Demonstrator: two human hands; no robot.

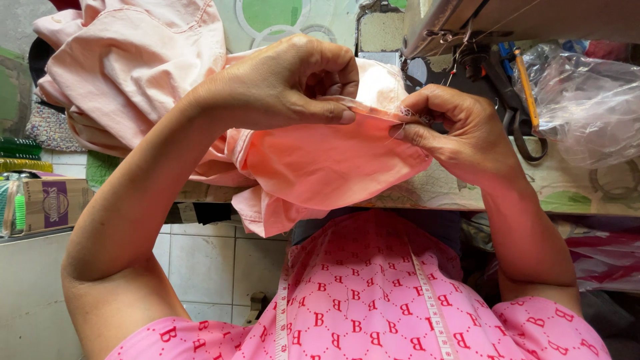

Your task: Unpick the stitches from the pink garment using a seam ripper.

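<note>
Head view: both hands pinch the folded edge of a pink fabric held up over the table edge. The left hand grips it between thumb and fingers; the right hand nips the seam beside loose threads. Scissors lie near the sewing machine.

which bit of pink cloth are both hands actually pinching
The salmon-pink piece stretched between the left hand and right hand, gripped along its top edge. The paler pink heap behind the left wrist lies untouched.
</note>
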